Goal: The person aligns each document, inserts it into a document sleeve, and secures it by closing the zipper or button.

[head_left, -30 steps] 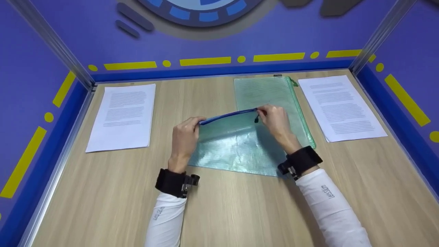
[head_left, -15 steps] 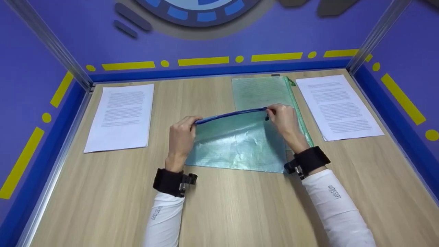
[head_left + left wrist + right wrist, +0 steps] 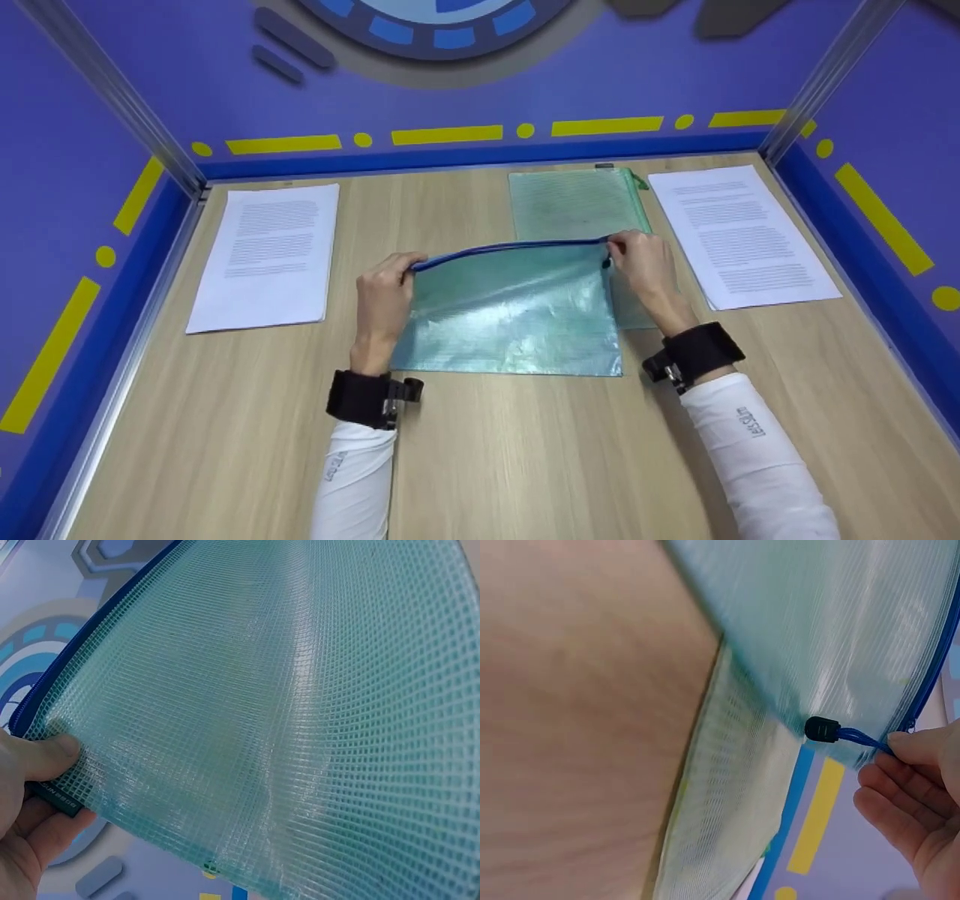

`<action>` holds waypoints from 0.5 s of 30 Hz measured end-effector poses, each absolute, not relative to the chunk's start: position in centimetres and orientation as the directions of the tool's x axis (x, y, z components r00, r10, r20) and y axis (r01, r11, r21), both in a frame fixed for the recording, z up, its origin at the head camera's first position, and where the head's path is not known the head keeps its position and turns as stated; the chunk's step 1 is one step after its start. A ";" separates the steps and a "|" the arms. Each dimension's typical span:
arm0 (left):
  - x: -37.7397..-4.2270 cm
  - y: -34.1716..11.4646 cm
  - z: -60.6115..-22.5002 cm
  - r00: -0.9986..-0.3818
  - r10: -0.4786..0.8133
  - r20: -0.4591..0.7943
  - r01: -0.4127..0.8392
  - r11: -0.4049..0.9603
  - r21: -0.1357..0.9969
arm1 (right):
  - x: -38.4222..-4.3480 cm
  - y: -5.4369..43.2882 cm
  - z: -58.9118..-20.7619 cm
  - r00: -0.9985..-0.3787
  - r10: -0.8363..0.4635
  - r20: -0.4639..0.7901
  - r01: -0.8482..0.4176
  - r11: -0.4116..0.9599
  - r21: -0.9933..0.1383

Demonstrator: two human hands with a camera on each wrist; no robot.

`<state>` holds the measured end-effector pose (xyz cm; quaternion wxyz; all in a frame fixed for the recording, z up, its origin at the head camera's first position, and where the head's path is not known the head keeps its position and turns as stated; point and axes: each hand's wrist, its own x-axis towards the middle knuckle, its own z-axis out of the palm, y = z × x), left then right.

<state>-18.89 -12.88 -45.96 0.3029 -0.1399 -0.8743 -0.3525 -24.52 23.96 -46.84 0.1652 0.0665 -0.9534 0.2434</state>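
Observation:
A translucent blue-green mesh zip pouch (image 3: pixel 510 315) with a dark blue zip along its far edge is held between both hands, that edge raised. My left hand (image 3: pixel 384 304) pinches the zip edge's left corner; in the left wrist view the thumb (image 3: pixel 56 754) lies on the mesh beside a small dark tag (image 3: pixel 56 799). My right hand (image 3: pixel 646 274) pinches the zip's right end. There, a blue cord with a black toggle (image 3: pixel 823 729) hangs from the zip, next to the fingertips. Behind lies a green mesh zip pouch (image 3: pixel 570 202), partly covered by the held one.
One stack of printed paper (image 3: pixel 262 259) lies at the left of the wooden table (image 3: pixel 510 465), another printed stack (image 3: pixel 742 236) at the right. Blue-purple panels (image 3: pixel 450 97) wall in the back and both sides.
The right hand has moved right with the zip end and toggle, and the left hand slightly left. The zip edge now spans wider between them, and the pouch covers more of the green one.

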 end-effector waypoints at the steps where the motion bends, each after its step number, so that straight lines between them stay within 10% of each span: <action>1: -19.0 -13.0 -46.0 -0.781 0.023 0.624 0.454 0.707 0.542 | -24.6 24.2 -46.9 -0.936 -0.044 0.349 -0.206 0.872 -0.444; 15: -18.8 -13.1 -45.8 -0.801 -0.010 0.599 0.421 0.701 0.575 | -24.6 25.7 -47.2 -0.948 -0.035 0.318 -0.183 0.876 -0.447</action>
